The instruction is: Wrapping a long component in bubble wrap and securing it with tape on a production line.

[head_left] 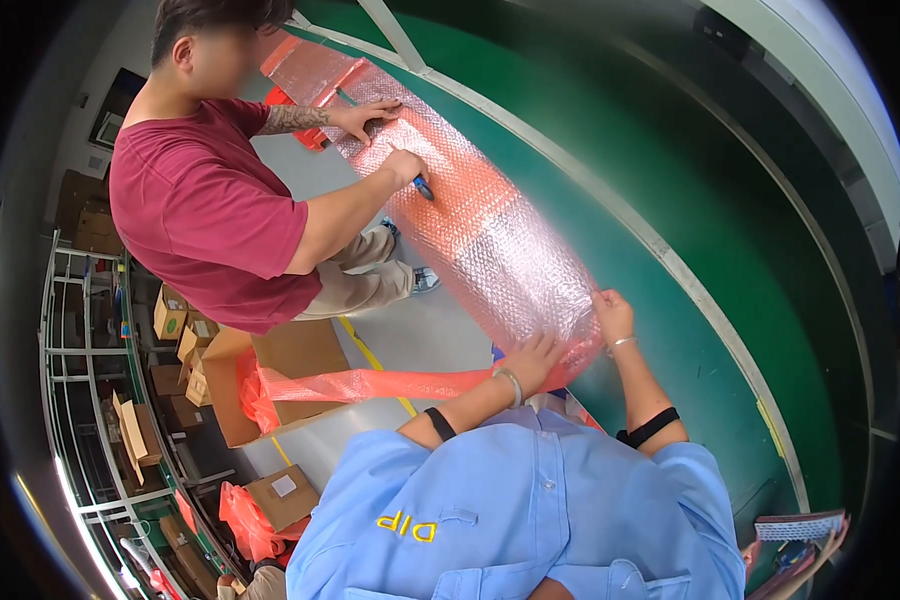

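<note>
A long sheet of pink, shiny bubble wrap [490,250] stretches over a green table from far left toward me. My left hand [530,357] lies on its near end, fingers spread out and pressing down. At the right corner of that end, my right hand [615,312] has its fingers closed on the edge of the wrap. Across the sheet, a person in a maroon T-shirt [205,200] rests one hand [365,118] flat on the wrap. The person's other hand [403,165] grips a blue-handled tool [423,188], perhaps a cutter, against it.
A strip of pink wrap [380,384] runs left from the sheet into an open cardboard box [232,385] on the floor. Metal shelving [80,350] with boxes stands at left. A pale rail [670,260] borders the table's far side. A smaller carton [282,494] sits lower left.
</note>
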`<action>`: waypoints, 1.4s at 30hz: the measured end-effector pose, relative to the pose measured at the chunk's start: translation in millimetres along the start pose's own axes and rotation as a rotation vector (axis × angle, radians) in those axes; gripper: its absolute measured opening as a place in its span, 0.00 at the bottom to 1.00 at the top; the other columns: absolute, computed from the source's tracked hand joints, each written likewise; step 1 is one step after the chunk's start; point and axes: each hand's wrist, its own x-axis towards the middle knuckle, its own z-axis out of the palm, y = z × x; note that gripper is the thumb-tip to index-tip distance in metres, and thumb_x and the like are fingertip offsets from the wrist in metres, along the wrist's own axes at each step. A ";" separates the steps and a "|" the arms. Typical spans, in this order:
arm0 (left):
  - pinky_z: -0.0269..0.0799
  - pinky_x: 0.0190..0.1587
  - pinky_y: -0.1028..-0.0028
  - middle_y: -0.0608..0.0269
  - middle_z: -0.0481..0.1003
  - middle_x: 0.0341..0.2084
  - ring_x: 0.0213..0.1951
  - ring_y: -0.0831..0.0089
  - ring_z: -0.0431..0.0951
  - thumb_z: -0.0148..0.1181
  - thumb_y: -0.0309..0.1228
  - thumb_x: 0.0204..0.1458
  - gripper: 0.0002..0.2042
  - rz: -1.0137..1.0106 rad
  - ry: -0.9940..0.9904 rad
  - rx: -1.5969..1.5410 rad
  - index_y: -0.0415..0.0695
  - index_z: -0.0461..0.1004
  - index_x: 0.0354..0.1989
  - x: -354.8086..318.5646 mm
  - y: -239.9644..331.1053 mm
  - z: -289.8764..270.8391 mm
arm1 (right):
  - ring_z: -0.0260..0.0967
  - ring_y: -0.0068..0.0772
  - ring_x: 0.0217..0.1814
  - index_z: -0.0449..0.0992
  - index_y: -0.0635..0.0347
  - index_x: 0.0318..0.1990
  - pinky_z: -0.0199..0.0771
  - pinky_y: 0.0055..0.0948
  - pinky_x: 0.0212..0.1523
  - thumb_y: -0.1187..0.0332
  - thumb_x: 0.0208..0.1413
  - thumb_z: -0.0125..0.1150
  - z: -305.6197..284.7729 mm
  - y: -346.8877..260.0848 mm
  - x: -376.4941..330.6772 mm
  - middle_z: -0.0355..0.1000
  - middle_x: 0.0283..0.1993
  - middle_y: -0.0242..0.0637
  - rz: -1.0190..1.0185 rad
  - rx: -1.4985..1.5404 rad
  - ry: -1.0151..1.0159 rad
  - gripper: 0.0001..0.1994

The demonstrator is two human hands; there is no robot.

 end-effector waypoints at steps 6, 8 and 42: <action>0.59 0.56 0.63 0.47 0.54 0.57 0.57 0.49 0.56 0.51 0.25 0.43 0.25 0.113 -0.020 -0.108 0.46 0.61 0.54 -14.2 7.5 -8.8 | 0.58 0.14 0.21 0.72 0.63 0.27 0.60 0.19 0.23 0.65 0.49 0.58 -0.2 9.4 4.1 0.65 0.18 0.25 -0.026 -0.002 -0.008 0.10; 0.60 0.56 0.64 0.47 0.57 0.56 0.56 0.49 0.57 0.51 0.25 0.44 0.23 0.097 0.018 -0.156 0.47 0.63 0.53 -13.6 6.7 -11.3 | 0.60 0.15 0.23 0.72 0.63 0.29 0.62 0.19 0.25 0.65 0.49 0.58 -1.4 12.0 3.4 0.66 0.21 0.26 -0.024 0.018 -0.039 0.09; 0.71 0.39 0.62 0.55 0.71 0.39 0.40 0.61 0.73 0.58 0.32 0.46 0.15 -1.122 0.319 -1.866 0.41 0.67 0.42 -28.8 -72.3 35.4 | 0.65 0.20 0.30 0.70 0.63 0.41 0.66 0.19 0.31 0.67 0.56 0.47 6.2 31.4 -42.4 0.69 0.32 0.30 0.201 0.476 -0.027 0.11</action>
